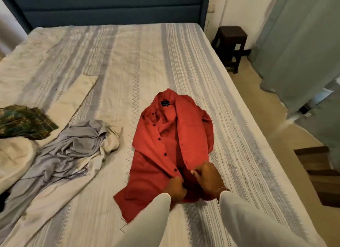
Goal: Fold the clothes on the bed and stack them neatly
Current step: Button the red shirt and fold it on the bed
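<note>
Both hands work the red shirt's (171, 145) near hem: left hand (176, 188) and right hand (207, 176) each pinch a placket edge, probably to button it before folding. Left of the shirt lie crumpled grey (73, 145) and green plaid (24, 121) clothes on the striped bedspread (128, 62); beyond it, a blue headboard (110, 5).

Both arms reach forward in white sleeves. The left hand (176, 188) and right hand (207, 176) sit close together, fingers curled, pinching cloth
</note>
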